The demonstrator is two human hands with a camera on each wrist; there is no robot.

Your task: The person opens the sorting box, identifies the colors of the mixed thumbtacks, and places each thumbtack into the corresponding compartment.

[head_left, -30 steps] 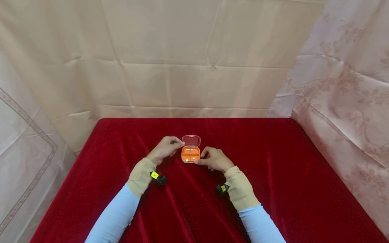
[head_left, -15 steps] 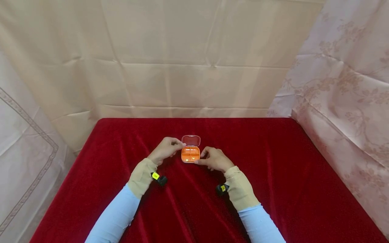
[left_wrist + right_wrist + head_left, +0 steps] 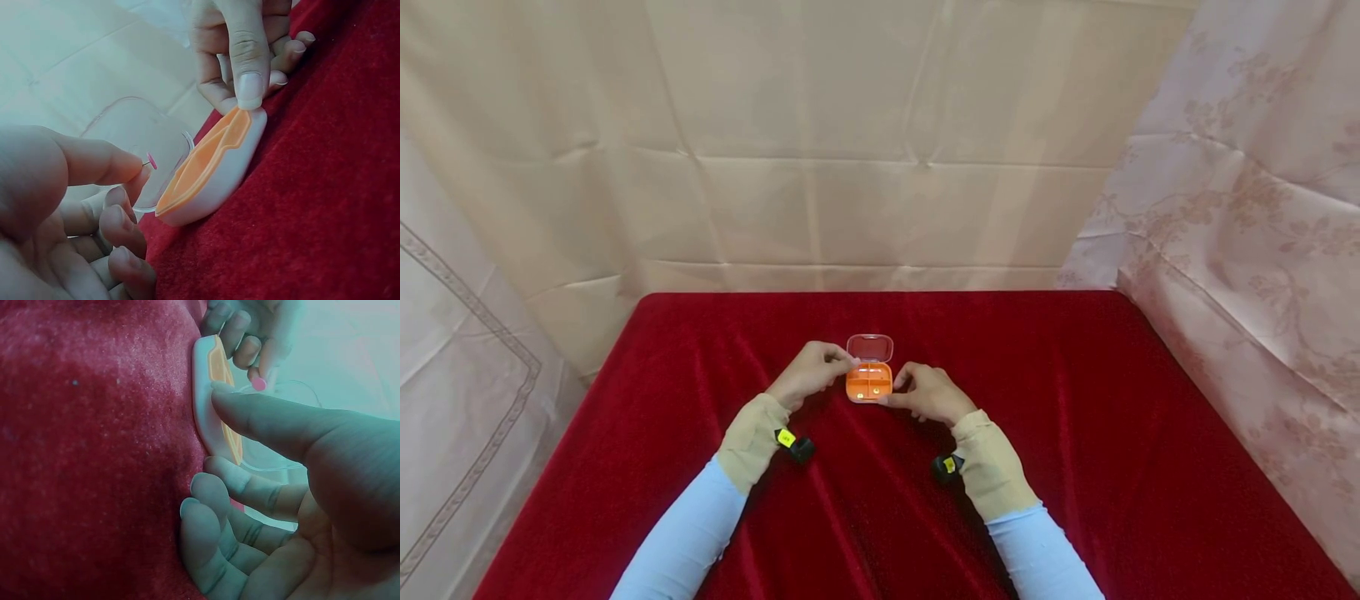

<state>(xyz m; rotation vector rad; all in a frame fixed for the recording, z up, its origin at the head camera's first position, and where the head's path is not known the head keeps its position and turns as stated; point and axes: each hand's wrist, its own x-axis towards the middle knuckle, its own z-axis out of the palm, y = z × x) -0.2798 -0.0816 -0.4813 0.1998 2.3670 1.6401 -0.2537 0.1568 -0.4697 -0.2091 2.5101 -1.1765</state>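
Note:
A small orange and white pill box [image 3: 868,382] lies on the red cloth with its clear lid [image 3: 870,348] raised at the back. Dividers split it into compartments; a tiny pale yellow piece [image 3: 876,391] sits in each of the two front ones. My left hand [image 3: 812,372] pinches a pink stud [image 3: 152,161] with a thin metal pin between thumb and index finger, above the box's back left corner. My right hand [image 3: 931,392] grips the box's front right corner, thumb [image 3: 250,412] on the front rim and index finger at the side.
Red velvet cloth [image 3: 1037,500] covers the table. Behind it hangs a beige curtain [image 3: 880,150], with a floral curtain [image 3: 1262,200] at the right and a white one [image 3: 452,350] at the left. Black wrist cameras [image 3: 947,467] sit under both wrists.
My left hand has shifted slightly right, its fingertips now over the box's back left edge, with the pink stud still pinched. My right hand stays on the box.

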